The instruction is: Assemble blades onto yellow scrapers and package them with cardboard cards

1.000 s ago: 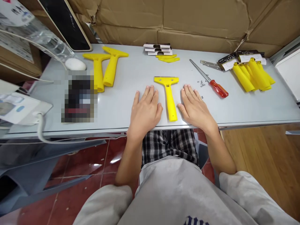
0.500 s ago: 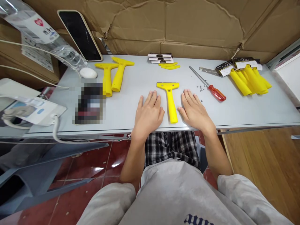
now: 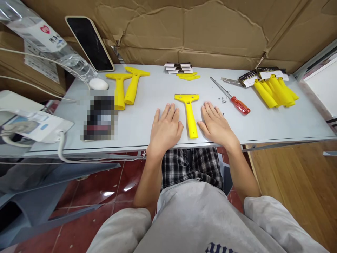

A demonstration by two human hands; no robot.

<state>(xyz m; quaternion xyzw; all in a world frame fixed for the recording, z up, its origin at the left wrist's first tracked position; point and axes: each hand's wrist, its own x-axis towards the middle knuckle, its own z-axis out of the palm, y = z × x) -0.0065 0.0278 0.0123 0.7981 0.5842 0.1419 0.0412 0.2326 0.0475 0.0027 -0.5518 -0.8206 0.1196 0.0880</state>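
Resting left hand (image 3: 166, 129) and right hand (image 3: 217, 126) palm-down on the worktop (image 3: 147, 88), with fingers (image 3: 165, 111) extended, slightly spread and holding nothing, flanking the yellow scraper (image 3: 191, 117) without touching.

Grey table (image 3: 155, 89), creased brown cardboard (image 3: 223, 30) upright behind it. White panel (image 3: 323, 82) far right. Glossy red tile floor (image 3: 89, 191) lower left, light glinting off it; wood-grain surface (image 3: 292, 182) lower right.
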